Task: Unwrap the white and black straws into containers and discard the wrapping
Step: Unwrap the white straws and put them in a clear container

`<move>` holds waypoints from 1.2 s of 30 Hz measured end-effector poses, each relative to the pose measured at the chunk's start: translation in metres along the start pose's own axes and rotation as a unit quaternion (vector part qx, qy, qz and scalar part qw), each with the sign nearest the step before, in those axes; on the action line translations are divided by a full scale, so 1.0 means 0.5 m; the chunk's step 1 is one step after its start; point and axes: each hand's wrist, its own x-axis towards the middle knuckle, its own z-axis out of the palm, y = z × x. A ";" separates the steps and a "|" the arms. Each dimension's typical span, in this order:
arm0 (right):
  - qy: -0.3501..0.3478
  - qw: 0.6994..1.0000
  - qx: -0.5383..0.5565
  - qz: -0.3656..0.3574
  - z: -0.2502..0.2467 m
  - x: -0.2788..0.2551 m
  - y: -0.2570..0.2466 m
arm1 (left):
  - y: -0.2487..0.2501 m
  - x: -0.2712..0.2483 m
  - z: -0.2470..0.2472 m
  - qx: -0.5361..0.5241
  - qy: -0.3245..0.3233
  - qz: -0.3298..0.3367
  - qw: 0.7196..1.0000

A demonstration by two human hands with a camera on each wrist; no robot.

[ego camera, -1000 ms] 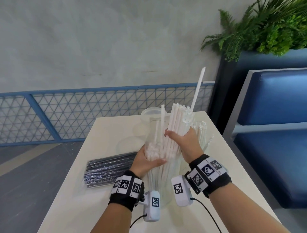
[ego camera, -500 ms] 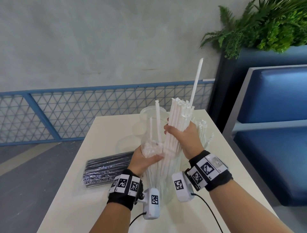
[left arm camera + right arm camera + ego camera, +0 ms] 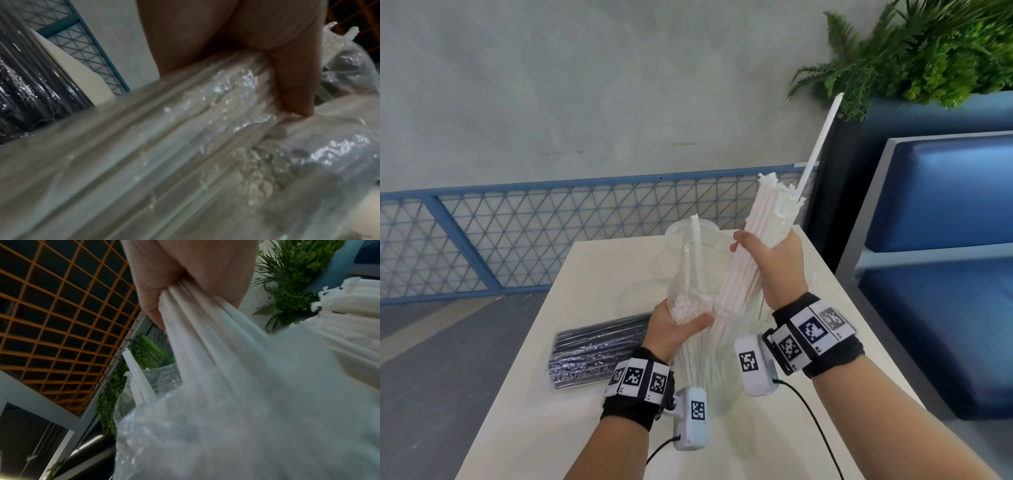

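My right hand (image 3: 767, 263) grips a thick bundle of white straws (image 3: 763, 233), tilted up and to the right, half out of its clear plastic wrapping (image 3: 688, 308). One straw (image 3: 822, 137) sticks far above the rest. My left hand (image 3: 674, 325) grips the crinkled wrapping and the lower part of the bundle (image 3: 205, 129). A couple of loose white straws (image 3: 697, 253) stand inside the open wrap. In the right wrist view my fingers (image 3: 185, 280) curl round the straws (image 3: 205, 337). A wrapped pack of black straws (image 3: 595, 349) lies on the table to the left.
Clear plastic containers (image 3: 688, 233) stand on the cream table (image 3: 544, 411) behind the hands. A blue mesh railing (image 3: 517, 233) runs behind the table; a blue bench (image 3: 945, 274) and a planter with ferns (image 3: 911, 51) stand to the right.
My right hand has lifted the white straw bundle up and to the right, drawing it further out of the wrapping, which my left hand holds low.
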 end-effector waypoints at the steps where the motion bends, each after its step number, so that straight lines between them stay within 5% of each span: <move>1: 0.010 1.000 0.009 -0.003 0.000 0.003 -0.008 | 0.000 0.000 -0.001 0.002 0.000 -0.002 1.000; 8: 0.058 0.996 0.074 0.000 -0.013 0.033 -0.046 | -0.008 0.000 -0.010 -0.001 0.021 -0.017 1.000; 20: 0.057 0.990 0.052 0.118 0.021 -0.043 0.065 | -0.023 0.003 -0.009 -0.006 0.069 -0.006 0.998; 28: 0.103 0.988 0.057 0.097 0.013 -0.021 0.036 | -0.017 0.007 -0.001 0.012 0.060 -0.004 0.998; 36: 0.163 0.986 -0.016 -0.030 -0.042 0.048 -0.061 | -0.018 0.013 -0.016 -0.004 0.111 -0.009 0.994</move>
